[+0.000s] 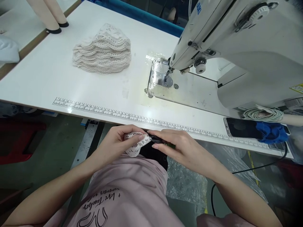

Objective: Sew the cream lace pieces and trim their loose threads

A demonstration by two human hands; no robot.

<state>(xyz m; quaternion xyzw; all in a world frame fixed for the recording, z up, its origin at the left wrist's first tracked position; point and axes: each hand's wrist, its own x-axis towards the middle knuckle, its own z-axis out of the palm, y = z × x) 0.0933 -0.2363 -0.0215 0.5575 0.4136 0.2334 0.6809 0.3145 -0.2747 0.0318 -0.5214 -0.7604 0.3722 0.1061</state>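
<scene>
Just in front of the table edge, my left hand [123, 142] pinches a small piece of white lace [135, 148] between thumb and fingers. My right hand [180, 146] is closed around dark thread snips [156, 140], whose tips meet the edge of the lace. Most of the snips' body is hidden in the palm. Beyond my hands, a stack of white lace pieces [103, 52] lies on the white table [101, 91].
A sewing machine [236, 63] stands on the right, its needle area [167, 78] over a metal plate. A printed ruler [127, 116] runs along the front edge. At right lie a phone [241, 127], a blue cloth [272, 131] and a coiled pale strip [262, 114].
</scene>
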